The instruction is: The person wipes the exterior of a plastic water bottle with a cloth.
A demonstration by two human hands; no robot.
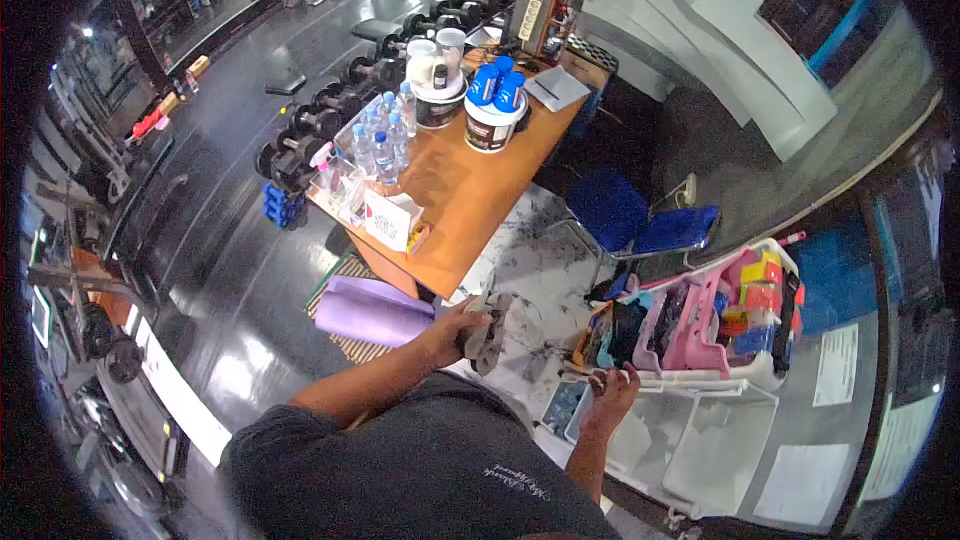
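Observation:
My left hand (458, 333) is closed around a grey-beige bundle (488, 332), held in front of my chest near the corner of the wooden desk (470, 220). What the bundle is cannot be made out. My right hand (613, 392) is at the edge of a white rack, its fingers bent over a small brownish thing too small to name. Beside it are a small bin with bluish contents (566, 406) and white bins (650, 420). Above my right hand, dark cloth items (628, 328) and a pink basket (697, 325) fill the rack.
Water bottles (384, 155), tubs (492, 125) and a white sign (388, 220) stand on the desk. A rolled purple mat (372, 312) lies below it. A blue chair (640, 220) stands behind the rack; dumbbells (320, 120) line the left.

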